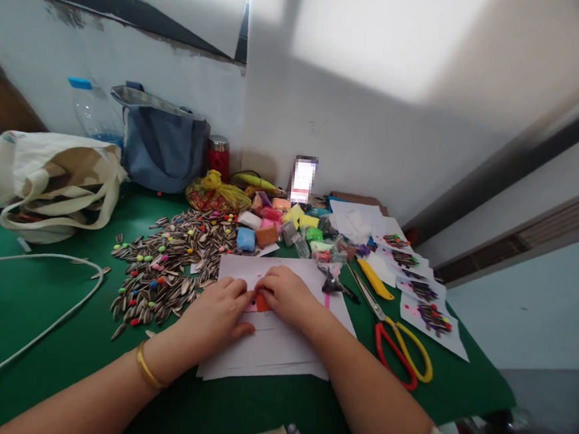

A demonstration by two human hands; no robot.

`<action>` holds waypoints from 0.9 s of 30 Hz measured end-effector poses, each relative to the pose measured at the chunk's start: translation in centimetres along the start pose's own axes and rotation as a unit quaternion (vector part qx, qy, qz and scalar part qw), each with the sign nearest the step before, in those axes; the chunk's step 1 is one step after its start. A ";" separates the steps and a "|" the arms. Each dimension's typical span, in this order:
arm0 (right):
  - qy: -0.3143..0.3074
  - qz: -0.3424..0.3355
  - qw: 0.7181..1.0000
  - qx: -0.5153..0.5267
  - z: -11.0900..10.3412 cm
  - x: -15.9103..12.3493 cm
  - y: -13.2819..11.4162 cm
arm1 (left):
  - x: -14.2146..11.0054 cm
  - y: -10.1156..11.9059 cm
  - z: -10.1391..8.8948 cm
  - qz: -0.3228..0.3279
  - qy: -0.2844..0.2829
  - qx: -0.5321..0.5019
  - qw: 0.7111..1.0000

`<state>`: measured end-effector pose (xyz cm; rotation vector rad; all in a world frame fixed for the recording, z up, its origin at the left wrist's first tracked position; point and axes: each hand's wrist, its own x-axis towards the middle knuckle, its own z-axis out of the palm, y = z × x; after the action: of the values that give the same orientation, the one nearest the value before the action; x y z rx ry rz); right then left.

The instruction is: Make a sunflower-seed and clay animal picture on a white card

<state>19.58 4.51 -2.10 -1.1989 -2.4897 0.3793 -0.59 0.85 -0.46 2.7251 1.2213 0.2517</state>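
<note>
Two bare hands meet over a stack of white paper (pixel 288 357) on a green table (pixel 80 388). The right hand (pixel 283 295) has its fingertips on a small orange piece (pixel 262 302) lying on the paper; whether they pinch it is unclear. The left hand (pixel 219 313), below a gold bangle on the wrist, touches the right at the fingertips, its thumb apart from its other fingers; whether it grips anything cannot be told. Left of the paper spreads a pile of striped seeds (pixel 176 255) dotted with colored bits. Behind are colorful soft blocks (pixel 268 235); to the right, open scissors (pixel 377 311) lie beside a yellow cutter (pixel 375 279).
</note>
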 end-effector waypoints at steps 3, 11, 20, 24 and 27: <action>0.004 0.003 1.000 -0.002 -0.1 -0.1 0.0 | 0.0 0.1 -0.1 0.003 0.000 0.007 1.000; 0.002 0.003 0.999 -0.045 0.4 0.1 -0.2 | 0.0 0.1 0.0 0.003 0.004 0.011 1.000; 0.028 0.005 0.999 -0.029 0.1 0.0 -0.3 | 0.0 0.2 0.1 0.002 0.006 0.030 1.000; 0.046 0.023 0.998 0.024 -0.3 -0.1 -0.1 | 0.0 0.2 0.0 0.002 0.006 0.031 0.999; 0.040 0.027 0.998 0.041 -0.3 -0.1 0.0 | -0.1 0.0 0.1 0.001 0.007 0.022 1.000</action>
<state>19.77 4.42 -1.82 -1.2268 -2.3540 0.4353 -0.58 0.76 -0.60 2.7666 1.2411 0.2472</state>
